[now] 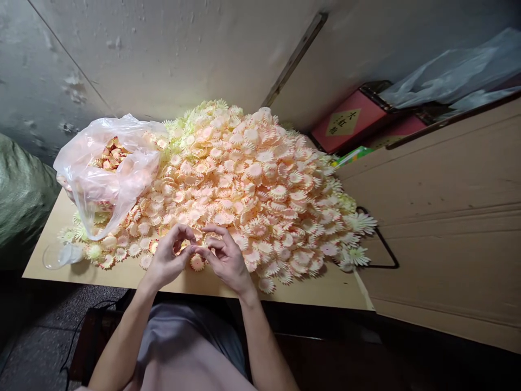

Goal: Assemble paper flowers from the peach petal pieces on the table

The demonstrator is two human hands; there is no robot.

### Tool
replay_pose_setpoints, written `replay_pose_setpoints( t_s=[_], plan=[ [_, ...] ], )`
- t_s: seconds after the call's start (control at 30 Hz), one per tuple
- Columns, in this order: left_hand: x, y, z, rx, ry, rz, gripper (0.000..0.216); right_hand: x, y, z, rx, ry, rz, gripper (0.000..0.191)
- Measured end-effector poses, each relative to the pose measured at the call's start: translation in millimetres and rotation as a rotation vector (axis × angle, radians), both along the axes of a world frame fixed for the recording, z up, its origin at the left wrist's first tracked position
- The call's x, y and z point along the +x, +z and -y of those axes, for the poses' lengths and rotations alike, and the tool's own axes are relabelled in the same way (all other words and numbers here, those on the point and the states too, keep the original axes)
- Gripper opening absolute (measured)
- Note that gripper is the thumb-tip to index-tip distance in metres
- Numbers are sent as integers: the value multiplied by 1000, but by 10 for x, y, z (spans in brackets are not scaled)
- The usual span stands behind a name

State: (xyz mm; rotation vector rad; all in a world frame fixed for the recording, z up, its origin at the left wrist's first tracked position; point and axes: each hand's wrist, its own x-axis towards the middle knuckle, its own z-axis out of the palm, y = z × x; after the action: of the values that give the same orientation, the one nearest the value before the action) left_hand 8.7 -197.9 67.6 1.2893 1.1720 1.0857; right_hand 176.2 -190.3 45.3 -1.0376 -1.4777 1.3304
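In the head view, my left hand (pixel 170 257) and my right hand (pixel 226 260) meet above the table's front part, thumbs and fingertips pinched close together. Whatever lies between the fingertips is too small and too hidden to make out. Right behind and beneath them spreads a large heap of artificial flower pieces (pixel 244 174), pale pink, cream and yellowish with jagged petal edges. One pink-edged flower piece (pixel 197 263) rests on the table just below the fingertips.
A translucent plastic bag (pixel 81 168) with orange-red pieces inside stands at the left. Near the front left edge of the table (pixel 134 277) lies a clear plastic cup (pixel 57 256). Cardboard (pixel 443 217) borders the right, before red boxes (pixel 350 120). A green sack (pixel 24 201) stands far left.
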Motion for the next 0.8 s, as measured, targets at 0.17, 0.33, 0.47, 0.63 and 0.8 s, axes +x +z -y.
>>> replay_pose_setpoints(
  t_s=[0.17, 0.33, 0.47, 0.63, 0.8],
  plan=[
    [81, 18, 62, -96, 168, 124, 24, -63, -62, 98, -33, -140, -86, 31],
    [244, 20, 127, 3, 337, 164, 28, -191, -76, 165, -158, -375, -211, 30],
    [419, -77, 199, 316, 448, -24, 29, -290, -16, 153, -283, -499, -420, 37],
    [461, -13, 300, 669, 572, -247, 36, -267, -13, -3, -322, -630, -513, 37],
    [179, 140, 102, 692, 582, -361, 32, 12, -144, -170, -237, -835, -423, 40]
  ],
)
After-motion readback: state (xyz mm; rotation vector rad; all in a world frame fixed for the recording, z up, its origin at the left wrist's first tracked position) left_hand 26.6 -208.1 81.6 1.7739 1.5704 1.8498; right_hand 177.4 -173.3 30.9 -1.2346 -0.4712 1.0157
